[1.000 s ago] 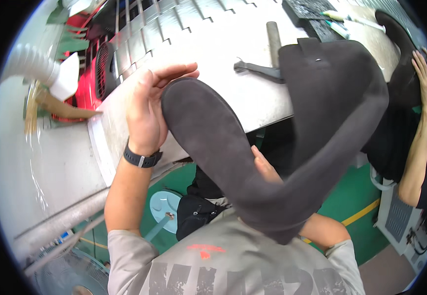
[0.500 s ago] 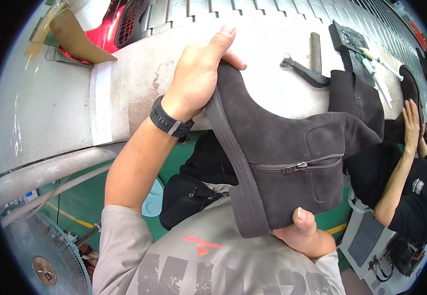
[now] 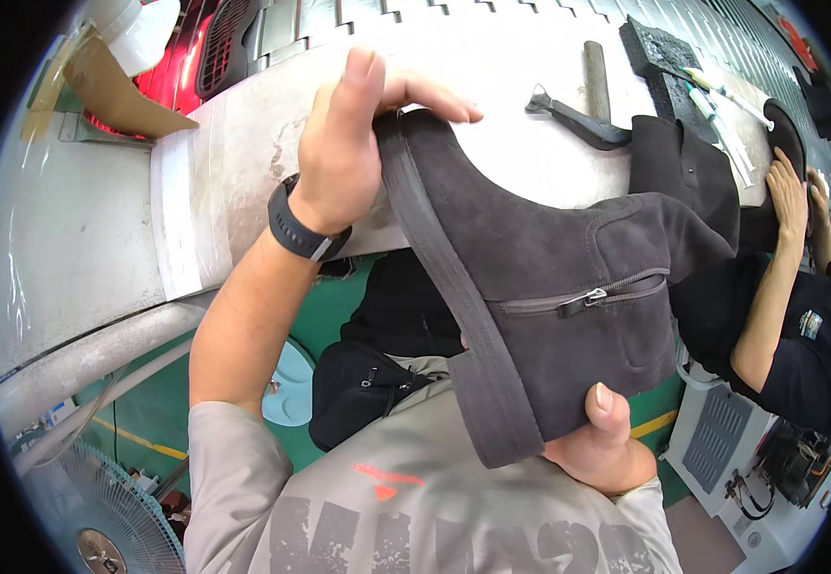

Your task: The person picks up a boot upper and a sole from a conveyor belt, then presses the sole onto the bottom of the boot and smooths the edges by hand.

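A dark grey suede ankle boot (image 3: 530, 230) lies on its side in the air in front of my chest, toe up and to the left. Its sole faces left, and a zipper with a metal pull (image 3: 585, 299) runs along the side facing up. My right hand (image 3: 602, 445) grips the heel end, thumb on the suede and the other fingers hidden beneath. At the toe is my left hand (image 3: 339, 143), thumb raised and fingers stretched over the tip, the palm beside the sole edge. A black watch (image 3: 300, 230) is on that wrist.
A pale bench (image 3: 224, 182) runs behind the boot, holding a hammer (image 3: 583, 120), a black block (image 3: 659, 57), white-handled brushes or pens (image 3: 721, 124) and another dark boot (image 3: 688, 172). At right a co-worker's hand (image 3: 786, 201) touches a dark boot. A fan (image 3: 99, 507) stands lower left.
My left hand has shifted left, its fingers now stretched over the toe tip instead of behind it. The boot's toe has moved left and slightly up; my right hand keeps its grip.
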Tool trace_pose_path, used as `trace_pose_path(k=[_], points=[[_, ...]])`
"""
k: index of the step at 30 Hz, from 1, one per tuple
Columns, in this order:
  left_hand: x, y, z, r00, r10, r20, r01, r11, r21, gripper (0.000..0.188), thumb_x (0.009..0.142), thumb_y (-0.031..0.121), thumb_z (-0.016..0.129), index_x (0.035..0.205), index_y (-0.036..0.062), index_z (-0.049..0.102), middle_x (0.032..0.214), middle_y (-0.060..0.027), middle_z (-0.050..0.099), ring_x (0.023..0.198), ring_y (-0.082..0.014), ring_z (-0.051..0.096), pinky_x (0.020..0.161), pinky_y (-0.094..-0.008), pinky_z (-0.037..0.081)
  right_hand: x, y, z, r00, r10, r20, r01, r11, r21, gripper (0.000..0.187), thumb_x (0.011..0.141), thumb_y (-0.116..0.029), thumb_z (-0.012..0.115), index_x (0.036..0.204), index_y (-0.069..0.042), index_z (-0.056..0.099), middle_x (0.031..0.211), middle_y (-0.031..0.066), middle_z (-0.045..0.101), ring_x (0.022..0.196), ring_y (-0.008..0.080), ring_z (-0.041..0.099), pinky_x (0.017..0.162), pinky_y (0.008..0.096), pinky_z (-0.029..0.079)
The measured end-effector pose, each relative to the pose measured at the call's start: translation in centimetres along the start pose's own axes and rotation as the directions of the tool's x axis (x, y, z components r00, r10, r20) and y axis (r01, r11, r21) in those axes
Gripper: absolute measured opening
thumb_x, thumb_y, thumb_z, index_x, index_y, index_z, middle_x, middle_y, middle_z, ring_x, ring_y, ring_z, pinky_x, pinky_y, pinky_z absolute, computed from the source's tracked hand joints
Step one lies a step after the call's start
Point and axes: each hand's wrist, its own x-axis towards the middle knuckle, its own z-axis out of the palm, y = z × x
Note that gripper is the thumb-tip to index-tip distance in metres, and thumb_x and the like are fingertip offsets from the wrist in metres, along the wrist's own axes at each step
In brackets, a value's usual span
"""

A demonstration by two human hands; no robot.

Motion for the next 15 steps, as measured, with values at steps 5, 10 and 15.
trace_pose_path(k=[5,10,15], points=[[-0.7,-1.3,-1.1,0.968,0.121,0.221,-0.164,0.968,0.188,0.107,0.108,0.074,0.005,0.092,-0.0047,0.075,0.100,-0.0212,0.076,0.106,-0.0339,0.070,0.105,-0.0483,0.049,-0.8,-0.2,0.2,0.998,0.057,-0.026,-0.057,0.998,0.001,0.090,0.089,-0.037,0.071,0.155,0.009,0.032,0.150,0.0275,0.052,0.133,0.0409,0.061,0.109,0.0534,0.054],[-0.5,-1.0,-0.7,0.966,0.169,0.197,-0.200,0.969,0.148,0.097,0.112,0.068,0.015,0.090,-0.0066,0.073,0.092,-0.0208,0.074,0.095,-0.0320,0.071,0.095,-0.0446,0.055,-1.5,0.7,-0.7,0.998,-0.058,0.022,0.061,0.889,-0.453,0.096,0.091,-0.053,0.069,0.153,0.012,0.037,0.148,0.0261,0.056,0.129,0.0364,0.063,0.107,0.0478,0.054],[-0.6,0.3,-1.2,0.957,0.151,0.248,-0.207,0.954,0.217,0.080,0.116,0.057,0.031,0.091,-0.0075,0.072,0.092,-0.0229,0.075,0.094,-0.0305,0.073,0.092,-0.0441,0.057,-1.1,0.0,1.2,0.998,0.024,0.050,0.006,0.847,-0.532,0.106,0.090,-0.067,0.062,0.155,0.011,0.036,0.151,0.0255,0.054,0.133,0.0349,0.062,0.109,0.0460,0.053]])
